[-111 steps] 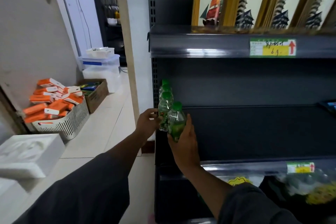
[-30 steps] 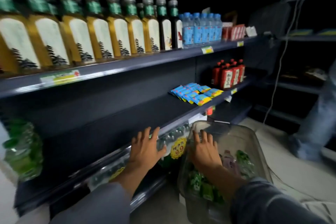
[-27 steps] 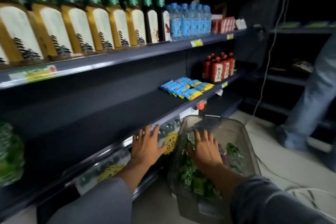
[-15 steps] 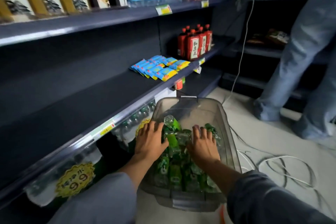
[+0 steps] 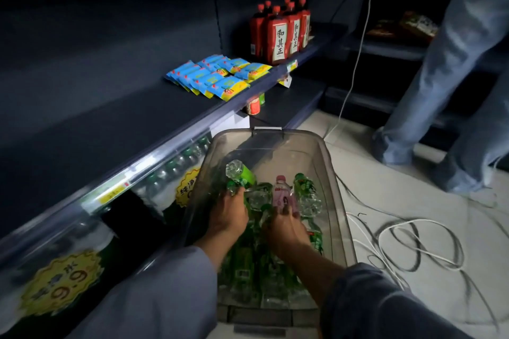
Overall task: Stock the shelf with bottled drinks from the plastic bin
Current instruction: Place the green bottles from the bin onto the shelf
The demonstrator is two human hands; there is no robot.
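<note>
A clear plastic bin (image 5: 337, 201) stands on the floor beside the dark shelf (image 5: 115, 118). It holds several green-labelled bottles (image 5: 305, 192) and one pink bottle (image 5: 283, 195). My left hand (image 5: 228, 217) is down in the bin, its fingers curled over a green bottle (image 5: 239, 173) that tilts up at the left. My right hand (image 5: 283, 226) reaches in beside it, fingers curled among the bottles just below the pink one; what it holds is hidden.
Blue snack packets (image 5: 217, 77) and red-labelled bottles (image 5: 281, 33) sit further along the shelf. Packs of bottled water (image 5: 170, 173) fill the shelf below. A person's legs in jeans (image 5: 446, 77) stand at the right. White cables (image 5: 413, 239) loop over the floor.
My view has dropped from the shelf to the bin. Both hands have gone from flat above the bottles down into them, and the fingers have curled.
</note>
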